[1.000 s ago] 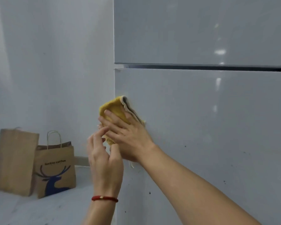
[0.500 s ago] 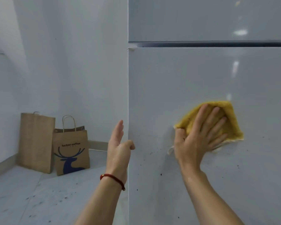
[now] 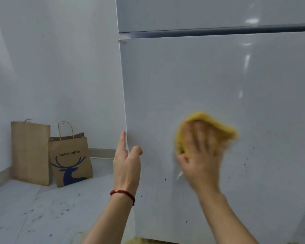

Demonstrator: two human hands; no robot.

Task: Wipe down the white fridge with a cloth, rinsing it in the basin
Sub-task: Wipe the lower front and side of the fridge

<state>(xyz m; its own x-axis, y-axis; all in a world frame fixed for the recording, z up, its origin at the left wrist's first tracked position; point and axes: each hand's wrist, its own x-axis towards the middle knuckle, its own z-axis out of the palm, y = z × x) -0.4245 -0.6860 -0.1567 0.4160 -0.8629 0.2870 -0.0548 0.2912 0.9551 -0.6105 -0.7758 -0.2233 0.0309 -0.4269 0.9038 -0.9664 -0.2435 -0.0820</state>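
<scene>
A pale grey-white room corner holds a speckled light tiled floor (image 3: 42, 213), where a plain brown paper bag (image 3: 30, 152) leans on the wall just beside a brown paper carrier bag printed with a blue deer (image 3: 70, 161). To the right rises the glossy white fridge (image 3: 218, 85), its lower door dotted with small dark specks below a dark seam between the doors. Since half a second ago, the crumpled yellow cloth (image 3: 217, 125) has slid back left and lower across the lower door, and it now shows blurred. The right hand (image 3: 201, 152) lies flat with fingers spread, pressing the cloth against the door rather than gripping it. The left hand (image 3: 127, 164), wearing a red cord bracelet (image 3: 122, 193), hovers open and empty at the door's left edge, much as before; whether its forefinger touches that edge I cannot tell.
</scene>
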